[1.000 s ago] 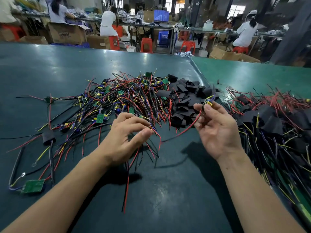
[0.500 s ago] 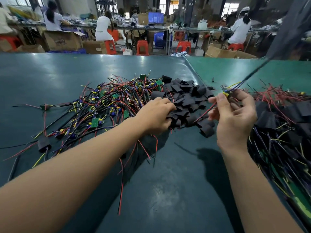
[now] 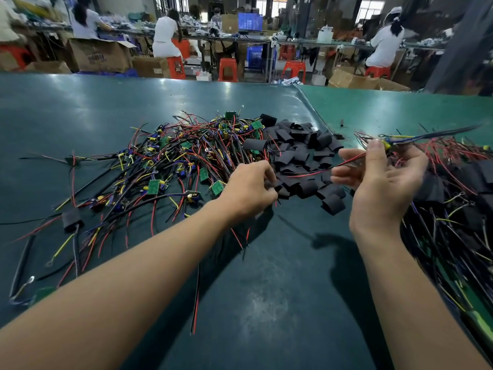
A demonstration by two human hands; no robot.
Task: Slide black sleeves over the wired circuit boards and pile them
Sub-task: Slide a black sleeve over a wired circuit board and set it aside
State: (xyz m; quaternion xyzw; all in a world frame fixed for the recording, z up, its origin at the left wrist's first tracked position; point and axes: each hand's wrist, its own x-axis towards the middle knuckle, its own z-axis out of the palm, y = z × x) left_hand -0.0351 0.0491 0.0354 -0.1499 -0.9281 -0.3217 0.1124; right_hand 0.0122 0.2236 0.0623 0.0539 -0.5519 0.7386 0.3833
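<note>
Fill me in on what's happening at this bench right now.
A person is fitting black sleeves onto wired circuit boards. The right hand holds one wired board up by its leads, pinched at the fingers. The left hand reaches into the heap of loose black sleeves in the middle of the green table, fingers curled at a sleeve. Bare boards lie tangled on the left; the sleeved pile sits on the right. The held board has no sleeve on it yet.
</note>
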